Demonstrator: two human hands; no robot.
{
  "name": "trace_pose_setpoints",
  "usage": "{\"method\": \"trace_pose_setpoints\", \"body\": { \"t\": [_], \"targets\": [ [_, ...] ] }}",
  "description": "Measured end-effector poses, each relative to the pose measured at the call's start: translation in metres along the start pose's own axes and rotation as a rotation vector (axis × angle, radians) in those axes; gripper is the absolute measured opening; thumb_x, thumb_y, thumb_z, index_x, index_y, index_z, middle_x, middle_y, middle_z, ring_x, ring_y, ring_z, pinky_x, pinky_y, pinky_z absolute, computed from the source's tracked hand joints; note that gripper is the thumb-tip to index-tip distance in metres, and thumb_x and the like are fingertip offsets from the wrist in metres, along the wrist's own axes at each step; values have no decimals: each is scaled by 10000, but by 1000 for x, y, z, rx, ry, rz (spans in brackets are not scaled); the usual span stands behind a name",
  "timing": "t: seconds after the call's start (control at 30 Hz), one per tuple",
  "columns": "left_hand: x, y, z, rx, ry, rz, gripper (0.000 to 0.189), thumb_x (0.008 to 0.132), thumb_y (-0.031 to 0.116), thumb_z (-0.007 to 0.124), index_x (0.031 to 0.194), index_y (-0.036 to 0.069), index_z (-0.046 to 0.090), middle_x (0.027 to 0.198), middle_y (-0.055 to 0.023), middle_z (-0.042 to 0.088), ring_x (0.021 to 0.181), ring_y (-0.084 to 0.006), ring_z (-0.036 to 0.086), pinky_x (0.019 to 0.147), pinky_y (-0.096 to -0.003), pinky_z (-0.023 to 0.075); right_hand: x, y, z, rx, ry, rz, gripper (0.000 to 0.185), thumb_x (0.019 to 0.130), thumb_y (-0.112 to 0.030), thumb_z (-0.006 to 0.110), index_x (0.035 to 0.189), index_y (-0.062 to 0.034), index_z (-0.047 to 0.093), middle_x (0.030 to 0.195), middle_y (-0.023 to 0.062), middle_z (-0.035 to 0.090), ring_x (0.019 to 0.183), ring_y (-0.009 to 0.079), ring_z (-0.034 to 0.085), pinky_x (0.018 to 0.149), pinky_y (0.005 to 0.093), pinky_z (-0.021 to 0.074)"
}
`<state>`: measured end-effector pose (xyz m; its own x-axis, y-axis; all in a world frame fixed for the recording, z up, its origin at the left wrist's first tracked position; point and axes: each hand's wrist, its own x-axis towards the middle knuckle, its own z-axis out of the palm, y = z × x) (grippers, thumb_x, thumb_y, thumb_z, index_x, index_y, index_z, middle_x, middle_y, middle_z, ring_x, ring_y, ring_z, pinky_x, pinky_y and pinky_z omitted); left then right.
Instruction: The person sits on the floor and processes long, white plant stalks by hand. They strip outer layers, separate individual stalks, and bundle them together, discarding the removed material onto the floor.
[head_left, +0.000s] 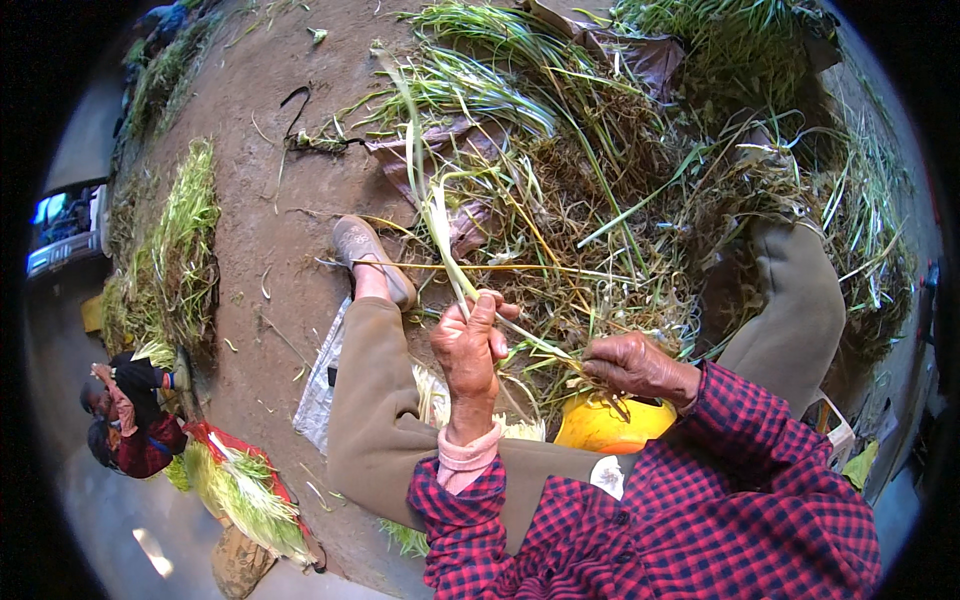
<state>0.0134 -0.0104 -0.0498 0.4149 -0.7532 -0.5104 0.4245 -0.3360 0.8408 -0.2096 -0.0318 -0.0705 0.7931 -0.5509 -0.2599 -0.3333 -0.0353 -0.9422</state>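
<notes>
My left hand (466, 352) grips a pale green stalk (444, 240) that looks like a scallion or green garlic. The leafy end points up and away and is blurred. The thin lower part slants down to my right hand (637, 364), whose fingers are closed on its root end. Brownish root strands hang below those fingers, above a yellow plastic container (611, 427) between my legs. Pale cut stalks (431, 394) lie partly hidden behind my left wrist. Beyond both hands spreads a heap of dry roots and leaf scraps (555, 232).
Green stalks with roots (487, 90) are heaped ahead on brown cloth (637, 60). A white woven sack (322, 379) lies by my left leg. Leftward stand a long green pile (184, 247), a bundle on red netting (247, 487) and a seated person (139, 424).
</notes>
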Motion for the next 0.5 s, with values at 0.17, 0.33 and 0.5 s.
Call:
{"method": "trace_pose_setpoints", "body": {
  "t": [0.17, 0.33, 0.5],
  "targets": [
    [9, 25, -13, -28, 179, 169, 139, 844, 143, 582, 847, 5, 567, 695, -123, 623, 376, -53, 422, 357, -162, 308, -38, 60, 6, -229, -197, 111, 150, 808, -190, 511, 756, -50, 496, 605, 156, 486, 560, 315, 527, 505, 387, 406],
    [10, 33, -22, -5, 232, 225, 125, 847, 153, 580, 829, 30, 568, 686, -94, 612, 362, -44, 406, 314, -161, 250, -66, 130, 14, -669, -463, 259, 117, 740, -178, 542, 807, -86, 566, 642, 115, 551, 603, 288, 561, 520, 393, 441],
    [9, 54, -39, -130, 212, 237, 147, 847, 189, 589, 795, 53, 575, 684, -64, 607, 380, -40, 419, 303, -159, 255, -106, 214, 17, -937, -676, 293, 120, 698, -184, 560, 715, -76, 609, 652, 98, 597, 600, 260, 579, 510, 379, 459]
  ]
}}
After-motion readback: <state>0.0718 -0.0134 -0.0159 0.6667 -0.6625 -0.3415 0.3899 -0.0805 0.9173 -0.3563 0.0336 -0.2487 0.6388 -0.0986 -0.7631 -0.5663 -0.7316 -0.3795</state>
